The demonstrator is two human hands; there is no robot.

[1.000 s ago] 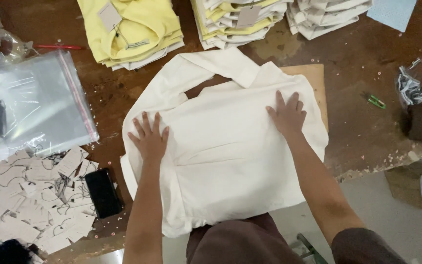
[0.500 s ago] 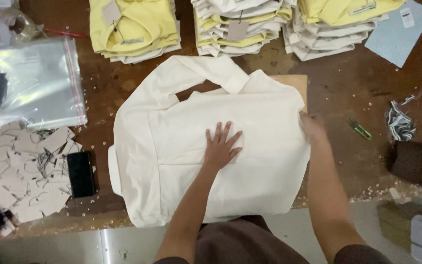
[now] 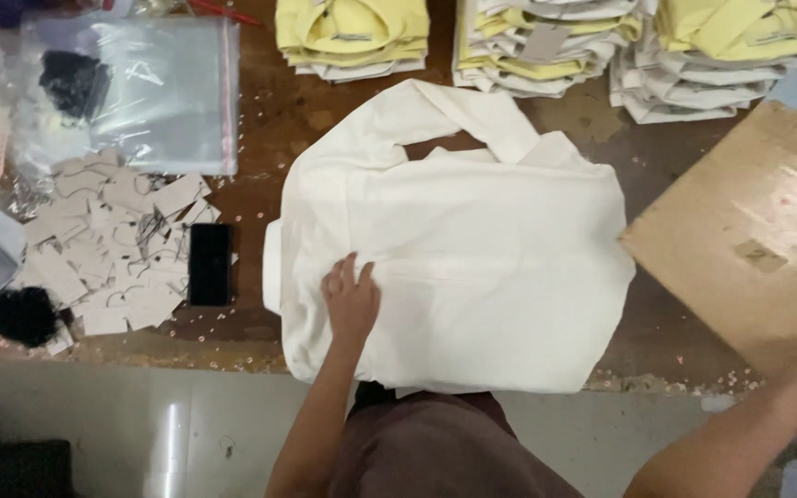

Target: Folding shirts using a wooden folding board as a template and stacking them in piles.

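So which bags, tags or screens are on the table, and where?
Clear zip bag: top left, flat, red seal strip, dark item inside.
Hang tags: left, loose pile of beige card pieces with strings.
Phone: beside the tags, black, screen dark.
Garment tags: grey-beige, on the folded stacks at the top.

brown cardboard sheet (image 3: pixel 749 231) pulled out rightward, left hand (image 3: pixel 350 300) shifted to shirt's (image 3: pixel 472 267) left
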